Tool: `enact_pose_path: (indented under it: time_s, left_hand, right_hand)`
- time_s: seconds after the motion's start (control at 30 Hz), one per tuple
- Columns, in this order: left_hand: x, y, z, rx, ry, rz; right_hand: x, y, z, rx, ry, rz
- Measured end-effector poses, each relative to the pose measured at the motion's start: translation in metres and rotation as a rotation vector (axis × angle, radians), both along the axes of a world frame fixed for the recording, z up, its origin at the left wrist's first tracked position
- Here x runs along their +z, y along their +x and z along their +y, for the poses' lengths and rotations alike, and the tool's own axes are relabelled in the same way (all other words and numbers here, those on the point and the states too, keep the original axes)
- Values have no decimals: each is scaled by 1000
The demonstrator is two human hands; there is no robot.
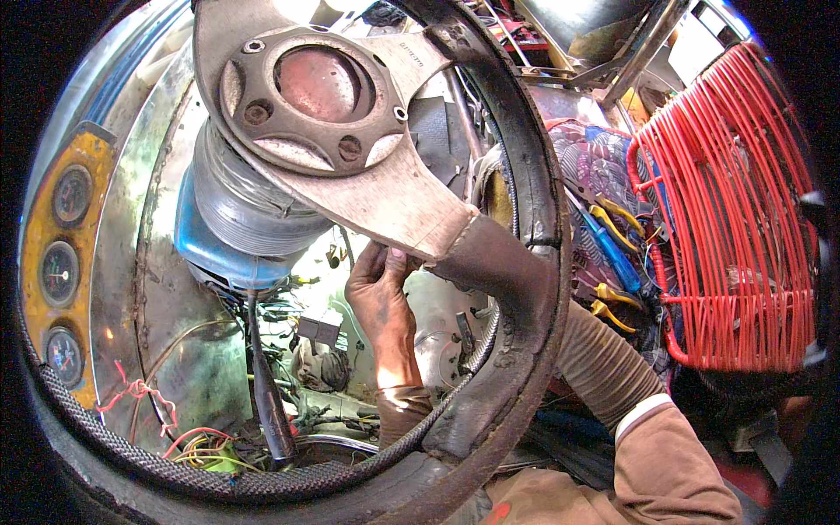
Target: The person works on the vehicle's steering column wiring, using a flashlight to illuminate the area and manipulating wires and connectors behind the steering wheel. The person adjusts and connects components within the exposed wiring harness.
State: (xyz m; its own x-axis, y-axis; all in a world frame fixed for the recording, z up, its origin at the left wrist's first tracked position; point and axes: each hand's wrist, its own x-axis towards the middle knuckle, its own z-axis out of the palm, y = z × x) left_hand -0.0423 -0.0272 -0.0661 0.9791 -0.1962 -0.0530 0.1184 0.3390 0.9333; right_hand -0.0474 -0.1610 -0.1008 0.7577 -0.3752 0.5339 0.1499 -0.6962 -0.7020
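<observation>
A steering wheel (459, 249) with a pale metal spoke and worn dark rim fills the middle. Through its opening my left hand (385, 271) reaches up to the spoke's underside, fingers closed; what they grip is hidden. My right sleeved forearm rises from the lower right behind the rim, its hand hidden. Above my left hand is the steering column with a blue housing (197, 241). A black lever (267, 402) hangs from it. Loose wires (201, 444) and a small dark box (319, 328) lie below.
A yellow panel with three gauges (77, 210) stands at the left beside metal sheeting. At the right, a red corded seat (726, 219) adjoins patterned cloth, on which lie a blue screwdriver (617, 254) and pliers with yellow handles (612, 223). A metal frame crosses the upper right.
</observation>
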Motion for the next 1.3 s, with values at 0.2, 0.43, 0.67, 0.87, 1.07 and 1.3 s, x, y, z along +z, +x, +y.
enact_pose_path:
  time_s: [0.2,0.43,0.67,0.87,1.07,1.3]
  left_hand:
    - [0,1,3,10,43,-2]
    - [0,1,2,8,34,-10]
    - [2,-1,1,9,28,-4]
    - [4,0,1,-4,-1,16]
    - [4,2,1,-22,-8,35]
    - [6,2,1,-5,-10,21]
  right_hand:
    - [0,0,3,-67,61,42]
    - [-4,2,-1,36,76,-36]
    - [-5,8,3,-13,11,-74]
    - [-10,8,3,-37,19,-45]
    - [-14,20,6,-101,43,-4]
    - [5,7,3,-80,164,113]
